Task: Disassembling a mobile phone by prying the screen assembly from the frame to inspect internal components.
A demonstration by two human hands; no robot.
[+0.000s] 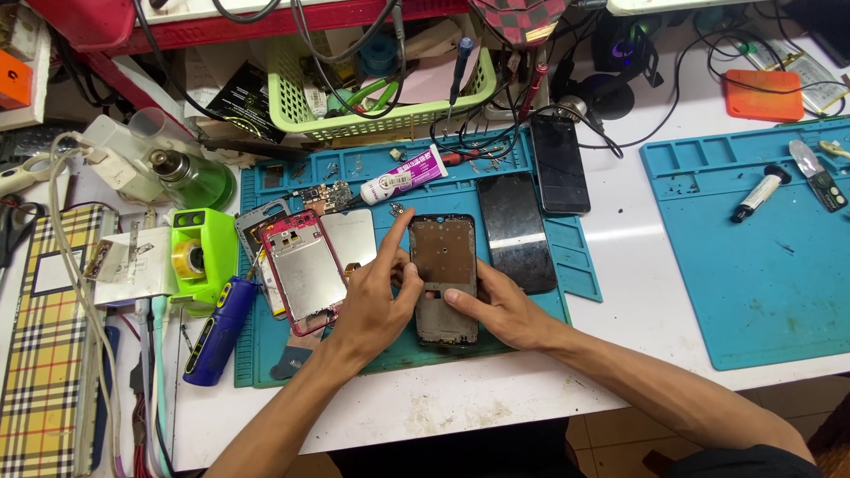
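Note:
A dark phone frame (444, 257) lies on the blue work mat (540, 305), held between both hands. My left hand (376, 296) grips its left edge, index finger stretched up toward the top left corner and thumb pressing the side. My right hand (500, 305) rests on its lower right part, thumb lying across the frame. Left of it lies a pink-rimmed phone body (301, 270) with a silver plate (350, 237) beside it. Two black screens (516, 230) (560, 164) lie to the right.
A white and purple glue tube (403, 177) lies above the frame. A green basket (381, 88) stands behind the mat. A green tool holder (202, 252) and a blue screwdriver (217, 332) are on the left. A second blue mat (753, 265) holds a small tube (757, 195).

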